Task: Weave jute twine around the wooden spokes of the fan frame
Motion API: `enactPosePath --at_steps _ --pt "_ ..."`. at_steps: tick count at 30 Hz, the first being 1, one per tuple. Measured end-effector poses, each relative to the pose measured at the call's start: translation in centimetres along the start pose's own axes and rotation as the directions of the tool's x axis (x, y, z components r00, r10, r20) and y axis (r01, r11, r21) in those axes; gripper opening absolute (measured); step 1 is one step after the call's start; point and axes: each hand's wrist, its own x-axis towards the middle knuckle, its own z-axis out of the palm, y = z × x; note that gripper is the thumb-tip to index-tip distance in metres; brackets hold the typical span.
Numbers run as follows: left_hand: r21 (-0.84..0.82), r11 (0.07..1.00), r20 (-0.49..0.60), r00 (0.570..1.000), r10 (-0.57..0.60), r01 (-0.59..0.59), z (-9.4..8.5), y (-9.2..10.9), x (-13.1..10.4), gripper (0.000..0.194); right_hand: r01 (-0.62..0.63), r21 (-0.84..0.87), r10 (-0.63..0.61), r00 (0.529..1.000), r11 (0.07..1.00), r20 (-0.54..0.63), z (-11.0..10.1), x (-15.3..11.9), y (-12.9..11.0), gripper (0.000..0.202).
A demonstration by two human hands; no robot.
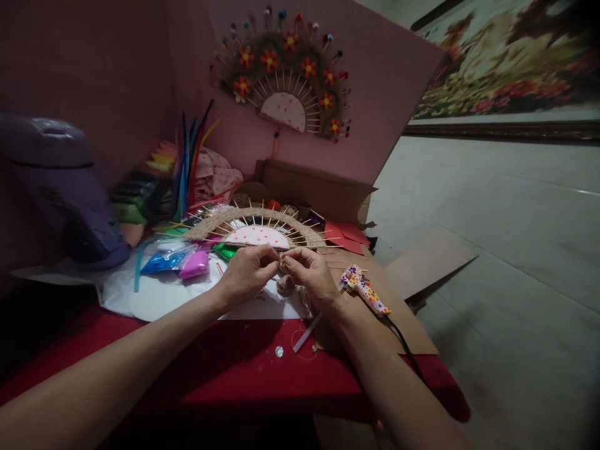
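Observation:
My left hand (248,272) and my right hand (312,275) meet over the table, fingertips pinched together. Between them is a small bit of brown jute twine (282,262), mostly covered by the fingers. Just below hangs or lies a small brown clump of twine (284,285); I cannot tell whether it joins the held piece. Behind the hands stands a half-round fan frame (253,215) wrapped in twine, with thin sticks radiating from a white, red-dotted half circle (257,236). To the right of my right hand, a flower-patterned glue gun (365,290) lies on cardboard.
A purple container (65,187) stands at the left, near upright pipe cleaners (187,162). Blue and pink packets (194,264) lie left of the hands. A glue stick (307,334) rests near the front. Behind, a finished-looking flowered fan (285,75) hangs on a pink board.

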Motion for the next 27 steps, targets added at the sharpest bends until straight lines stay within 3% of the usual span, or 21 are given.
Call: enactPosePath --at_steps 9,13,19,23,27 --pt "-0.048 0.999 0.013 1.0 0.009 -0.008 0.1 0.0 -0.1 0.012 -0.016 0.049 0.012 0.997 0.999 0.071 0.1 -0.1 0.0 0.026" --pt "-0.145 0.989 -0.013 1.0 -0.027 0.025 0.2 0.1 -0.1 0.011 0.05 -0.025 -0.048 0.996 0.998 0.076 -0.1 0.0 0.3 0.025" --pt "-0.415 0.871 0.076 0.963 -0.257 0.265 0.3 0.5 0.0 0.019 0.165 -0.166 -0.16 0.986 0.972 0.043 -0.3 0.1 0.8 0.02" --pt "-0.478 0.83 0.151 0.958 -0.243 0.286 0.5 0.5 -0.2 0.018 0.211 -0.269 -0.214 0.977 0.94 0.016 -0.2 0.0 1.0 0.019" --pt "-0.456 0.856 0.117 0.97 -0.215 0.245 0.5 0.7 -0.3 0.015 0.274 -0.383 -0.289 0.957 0.882 0.018 -0.2 -0.2 0.8 0.016"
